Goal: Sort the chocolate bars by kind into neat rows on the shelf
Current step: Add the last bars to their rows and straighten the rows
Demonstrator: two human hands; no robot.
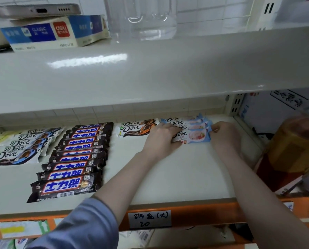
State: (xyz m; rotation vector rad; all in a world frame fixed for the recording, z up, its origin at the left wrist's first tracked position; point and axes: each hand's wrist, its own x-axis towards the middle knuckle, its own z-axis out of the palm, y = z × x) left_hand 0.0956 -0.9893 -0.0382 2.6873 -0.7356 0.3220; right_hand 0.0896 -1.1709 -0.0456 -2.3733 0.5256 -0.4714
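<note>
At the shelf's point(177, 168) back, both hands (left hand point(161, 137), right hand point(223, 133)) pinch blue Dove bar point(193, 136).

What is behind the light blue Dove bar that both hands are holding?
Behind the front light blue Dove bar, three more light blue Dove bars overlap toward the shelf back. The left hand and right hand cover their ends.

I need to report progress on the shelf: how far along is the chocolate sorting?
Looks nearly done. The dark bars and the blue-white Dove bars lie in rows, two orange Dove bars behind. In hand: left hand and right hand hold the front light-blue Dove bar by its ends. Left: squaring that row.
</note>
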